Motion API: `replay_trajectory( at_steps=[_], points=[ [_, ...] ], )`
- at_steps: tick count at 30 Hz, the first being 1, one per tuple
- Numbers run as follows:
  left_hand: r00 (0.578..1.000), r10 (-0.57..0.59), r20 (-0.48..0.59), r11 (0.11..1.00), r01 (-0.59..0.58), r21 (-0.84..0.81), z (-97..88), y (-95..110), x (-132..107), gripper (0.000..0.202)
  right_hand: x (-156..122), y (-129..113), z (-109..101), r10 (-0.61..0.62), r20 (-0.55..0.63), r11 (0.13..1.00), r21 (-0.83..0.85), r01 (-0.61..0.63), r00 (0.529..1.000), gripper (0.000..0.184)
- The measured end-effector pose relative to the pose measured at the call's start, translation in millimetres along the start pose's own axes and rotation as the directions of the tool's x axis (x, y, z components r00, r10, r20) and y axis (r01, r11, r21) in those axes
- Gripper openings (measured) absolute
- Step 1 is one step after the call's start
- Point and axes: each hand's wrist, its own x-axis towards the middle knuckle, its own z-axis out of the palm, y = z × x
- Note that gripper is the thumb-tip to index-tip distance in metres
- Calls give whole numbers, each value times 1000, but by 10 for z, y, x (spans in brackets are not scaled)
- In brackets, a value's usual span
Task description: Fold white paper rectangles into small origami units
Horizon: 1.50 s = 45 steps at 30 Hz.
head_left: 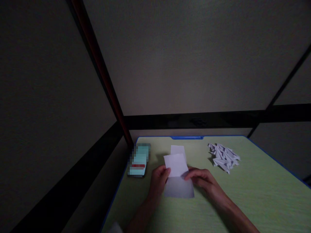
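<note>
A white sheet of paper [178, 176] is bent over on itself on the light green table [255, 194]. My left hand [159, 181] pinches its left edge, fingers closed on it. From the right, my right hand [200, 179] pinches the fold the same way. Just behind the sheet lies a small stack of white paper slips [178, 149].
A pile of several folded white paper pieces [224, 157] lies at the back right. A phone [139, 160] with a lit, blurred screen rests at the table's back left. The table has a blue rim [187, 138] and stands against dim walls with dark trim.
</note>
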Motion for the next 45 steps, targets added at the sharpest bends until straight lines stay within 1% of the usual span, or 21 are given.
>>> replay_trajectory(
  at_steps=[3,7,11,15,19,22,24,27,28,30,32,34,36,38,39,41,42,43,45],
  points=[
    [1000,5,19,999,-6,34,11,10,-14,20,11,18,39,53,-26,998,-28,-54,998,19],
    [1000,-12,22,1000,12,5,29,4,-29,16,36,87,92,110,-43,993,-45,-112,993,20],
    [999,23,-22,1000,-24,-10,24,11,-30,15,53,131,81,99,-50,995,7,-98,994,26],
    [995,47,-89,999,-46,8,12,38,-37,13,48,56,57,75,-105,997,44,-71,992,24],
    [995,59,-81,998,-57,18,10,35,-39,11,41,8,86,107,-96,993,62,-102,990,24],
    [998,59,-33,998,-58,18,6,9,-34,12,45,26,120,134,-95,991,36,-131,986,26],
    [999,54,-7,998,-54,20,1,-6,-31,12,55,47,132,125,-105,992,19,-123,987,25],
    [999,36,35,999,-37,37,1,-24,-31,13,79,100,129,82,-200,995,73,-68,976,28],
    [998,30,54,998,-33,45,6,-30,-33,13,87,125,124,89,-231,992,108,-65,969,30],
    [995,17,95,998,-23,60,22,-44,-39,14,99,178,116,139,-217,982,157,-106,966,33],
    [992,25,127,994,-38,100,44,-54,-51,16,103,223,116,175,-160,977,153,-151,971,33],
    [987,81,138,975,-107,192,61,-49,-73,19,100,252,131,188,-131,976,136,-170,973,33],
    [968,187,167,920,-232,316,70,-20,-108,22,93,264,157,205,-127,972,146,-186,970,35],
    [918,282,278,845,-375,381,70,22,-149,29,85,261,184,218,-128,968,158,-198,967,36],
    [891,300,342,816,-425,392,68,41,-168,35,82,256,195,215,-128,969,154,-195,968,36],
    [854,295,428,778,-475,410,65,60,-199,45,76,244,212,187,-133,977,127,-171,973,34],
    [849,277,450,763,-479,433,65,58,-209,49,74,239,217,168,-139,982,111,-153,976,33],
    [853,255,455,748,-472,466,65,50,-218,52,72,236,222,148,-149,986,97,-135,978,33],
    [875,207,437,708,-442,551,68,26,-231,59,70,237,232,122,-159,990,83,-110,980,32]
  ],
)
